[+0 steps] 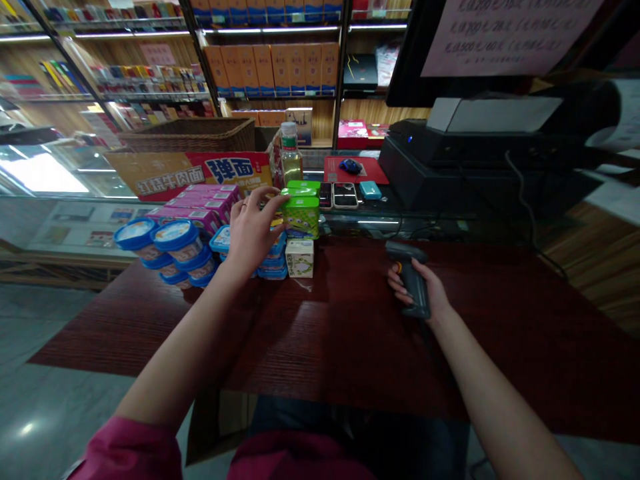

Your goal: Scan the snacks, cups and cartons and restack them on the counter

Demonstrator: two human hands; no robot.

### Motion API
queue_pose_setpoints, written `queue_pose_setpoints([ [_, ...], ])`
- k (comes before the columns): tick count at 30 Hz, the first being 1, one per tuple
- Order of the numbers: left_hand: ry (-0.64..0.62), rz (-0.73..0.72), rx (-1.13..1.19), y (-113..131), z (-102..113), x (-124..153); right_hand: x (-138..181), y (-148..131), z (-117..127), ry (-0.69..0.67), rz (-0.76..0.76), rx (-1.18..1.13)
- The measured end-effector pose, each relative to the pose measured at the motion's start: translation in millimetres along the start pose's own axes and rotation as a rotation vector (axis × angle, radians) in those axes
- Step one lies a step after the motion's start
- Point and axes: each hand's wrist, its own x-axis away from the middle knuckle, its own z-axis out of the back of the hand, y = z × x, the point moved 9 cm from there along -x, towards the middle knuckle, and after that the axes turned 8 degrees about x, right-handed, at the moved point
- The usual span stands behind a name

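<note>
My left hand (253, 230) reaches forward and closes its fingers on the left side and top of a green box (301, 215) with cartoon faces, which sits on a stack of blue tubs. More green boxes (303, 187) lie just behind it. A small white carton (300, 257) stands below the green box on the dark red counter (350, 333). My right hand (423, 293) grips the handle of a dark barcode scanner (410, 277), whose head points left toward the goods.
Blue-lidded tubs (167, 250) and pink boxes (200, 200) crowd the counter's left. Behind stand a noodle carton (190, 173), a wicker basket (190, 133), a bottle (290, 157), phones (340, 195) and a black register (480, 160). Shelves of goods line the back wall.
</note>
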Motion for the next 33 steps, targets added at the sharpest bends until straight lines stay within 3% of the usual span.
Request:
queue_pose_setpoints([
  [6, 0.001, 0.008, 0.028, 4, 4, -2, -5, 14, -20, -0.112, -0.043, 0.014],
  [9, 0.101, -0.003, 0.022, 17, 16, 8, -7, 22, -28, -0.142, -0.069, 0.020],
  [12, 0.179, -0.041, -0.002, 33, 22, 41, -5, 31, -42, -0.182, -0.082, 0.005],
  [16, 0.016, -0.196, -0.022, 41, -2, 109, -1, 55, -82, -0.305, -0.137, -0.019],
  [18, -0.018, -0.190, -0.006, 28, -7, 136, -2, 68, -104, -0.353, -0.160, -0.025],
  [20, 0.076, -0.064, 0.007, 3, 1, 148, -5, 80, -123, -0.364, -0.162, -0.036],
  [23, 0.248, 0.127, 0.026, -29, 18, 151, -12, 90, -140, -0.329, -0.143, -0.056],
  [25, 0.260, 0.150, 0.040, -34, 19, 144, -15, 92, -144, -0.291, -0.130, -0.057],
  [33, 0.153, 0.064, 0.012, -6, 20, 109, -11, 83, -135, -0.187, -0.066, -0.053],
])
